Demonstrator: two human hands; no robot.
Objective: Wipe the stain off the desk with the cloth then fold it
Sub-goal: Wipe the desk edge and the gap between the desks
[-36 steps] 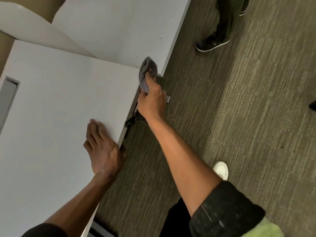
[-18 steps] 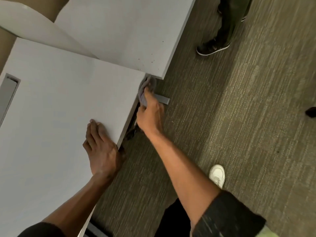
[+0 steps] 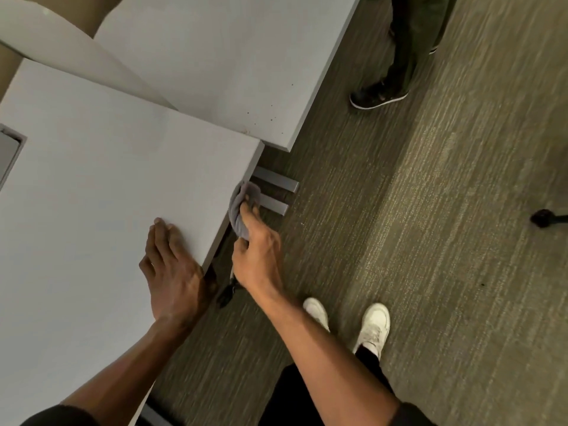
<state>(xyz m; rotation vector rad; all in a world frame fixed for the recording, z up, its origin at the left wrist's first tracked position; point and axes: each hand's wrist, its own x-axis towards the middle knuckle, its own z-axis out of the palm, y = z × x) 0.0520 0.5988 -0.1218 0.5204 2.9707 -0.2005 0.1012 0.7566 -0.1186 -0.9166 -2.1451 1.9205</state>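
My right hand grips a bunched grey cloth and holds it against the right side edge of the near white desk, just off the top. My left hand lies flat on that desk top near the same edge, fingers together and holding nothing. Small dark specks of stain dot the near right corner of the second white desk behind.
Grey metal desk feet stick out on the carpet under the desks' corner. Another person's dark shoe and trouser leg stand beyond the far desk. My white shoes are on the carpet below my right arm. A dark object lies at the right edge.
My right hand has pulled the cloth back off the far desk's corner and down along the near desk's side edge. My left hand has stayed flat on the desk.
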